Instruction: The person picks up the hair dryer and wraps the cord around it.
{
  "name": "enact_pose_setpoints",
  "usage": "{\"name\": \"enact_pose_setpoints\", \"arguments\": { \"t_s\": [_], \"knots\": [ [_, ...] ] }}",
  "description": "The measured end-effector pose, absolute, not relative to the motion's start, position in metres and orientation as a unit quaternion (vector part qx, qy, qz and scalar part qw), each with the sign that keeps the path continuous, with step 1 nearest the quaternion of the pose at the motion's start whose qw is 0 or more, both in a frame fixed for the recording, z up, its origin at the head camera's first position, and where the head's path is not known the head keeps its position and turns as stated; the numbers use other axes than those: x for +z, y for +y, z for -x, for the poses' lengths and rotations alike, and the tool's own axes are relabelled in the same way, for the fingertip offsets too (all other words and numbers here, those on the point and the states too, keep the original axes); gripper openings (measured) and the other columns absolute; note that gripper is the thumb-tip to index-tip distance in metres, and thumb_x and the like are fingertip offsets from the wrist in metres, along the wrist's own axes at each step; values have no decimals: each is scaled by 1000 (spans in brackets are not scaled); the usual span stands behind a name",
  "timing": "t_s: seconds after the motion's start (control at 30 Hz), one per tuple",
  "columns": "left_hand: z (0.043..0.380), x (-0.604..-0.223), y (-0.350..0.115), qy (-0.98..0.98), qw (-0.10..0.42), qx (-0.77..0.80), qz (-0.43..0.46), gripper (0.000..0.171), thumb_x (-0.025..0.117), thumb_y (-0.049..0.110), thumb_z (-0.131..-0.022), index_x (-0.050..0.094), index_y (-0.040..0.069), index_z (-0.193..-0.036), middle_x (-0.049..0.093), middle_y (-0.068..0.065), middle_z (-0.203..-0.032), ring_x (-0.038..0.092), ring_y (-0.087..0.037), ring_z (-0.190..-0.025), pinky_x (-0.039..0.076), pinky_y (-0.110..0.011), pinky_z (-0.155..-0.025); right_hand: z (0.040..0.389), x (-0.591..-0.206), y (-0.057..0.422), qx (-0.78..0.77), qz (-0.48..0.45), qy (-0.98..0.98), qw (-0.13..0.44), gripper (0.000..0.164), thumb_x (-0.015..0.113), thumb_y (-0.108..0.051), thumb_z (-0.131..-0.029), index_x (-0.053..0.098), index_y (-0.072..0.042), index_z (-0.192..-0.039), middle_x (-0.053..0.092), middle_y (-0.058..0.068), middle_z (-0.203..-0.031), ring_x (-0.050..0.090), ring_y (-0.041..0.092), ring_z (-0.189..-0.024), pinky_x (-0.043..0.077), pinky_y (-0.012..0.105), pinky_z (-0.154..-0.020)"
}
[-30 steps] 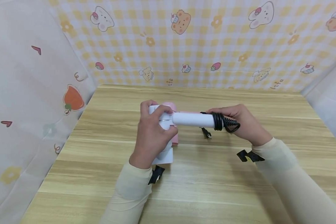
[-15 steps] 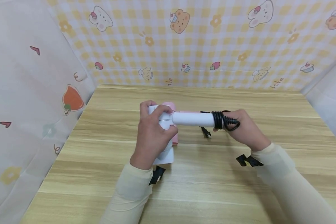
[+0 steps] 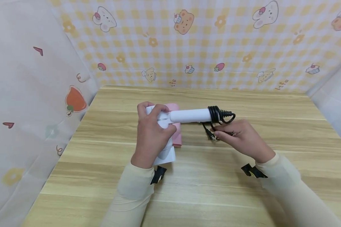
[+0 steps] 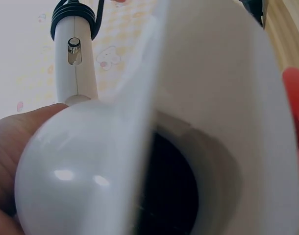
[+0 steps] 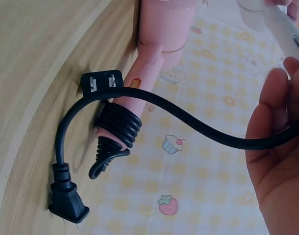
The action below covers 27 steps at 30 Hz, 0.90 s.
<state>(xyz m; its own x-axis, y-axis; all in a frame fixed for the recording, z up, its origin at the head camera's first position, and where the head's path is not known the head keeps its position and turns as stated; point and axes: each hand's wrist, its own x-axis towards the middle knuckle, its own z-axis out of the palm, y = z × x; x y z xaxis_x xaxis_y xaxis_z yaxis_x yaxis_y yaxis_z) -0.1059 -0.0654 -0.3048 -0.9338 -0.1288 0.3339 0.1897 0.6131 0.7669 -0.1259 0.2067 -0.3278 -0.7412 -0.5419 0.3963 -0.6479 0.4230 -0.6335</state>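
Note:
A white hair dryer (image 3: 190,116) is gripped around its head by my left hand (image 3: 152,135), its handle pointing right. Black cord is wound in a coil (image 3: 214,114) at the handle's end. Just below the coil, my right hand (image 3: 244,140) pinches a loose length of power cord (image 5: 203,125) between thumb and fingers. In the right wrist view that cord arches down to a black plug (image 5: 67,200). Behind the white one lies a pink hair dryer (image 3: 176,137), its handle mostly hidden in the head view. Its cord (image 5: 119,120) is wound round the handle.
Another black plug (image 5: 102,83) sits beside the pink handle. The wooden table (image 3: 201,189) stretches around both hands. A checked, cartoon-printed cloth (image 3: 204,41) stands at the back, with a white printed cloth (image 3: 31,94) on the left.
My right hand has come down from the handle's end and now holds a loose stretch of cord. The white hair dryer has shifted slightly left, its handle end tipping upward in the head view.

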Motion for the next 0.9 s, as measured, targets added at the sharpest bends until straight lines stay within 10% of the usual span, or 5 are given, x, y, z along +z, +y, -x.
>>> {"name": "enact_pose_setpoints", "arguments": {
  "t_s": [0.9],
  "knots": [
    [108, -312, -54, -916, 162, -366, 10, 39, 71, 14, -68, 61, 25, -104, 30, -8, -124, 44, -32, -89, 44, -36, -67, 108, -269, 197, 296, -375, -866, 147, 25, 59, 1, -82, 64, -17, -99, 47, -15, -75, 37, 1, -56, 30, 15, -49]
  ]
}}
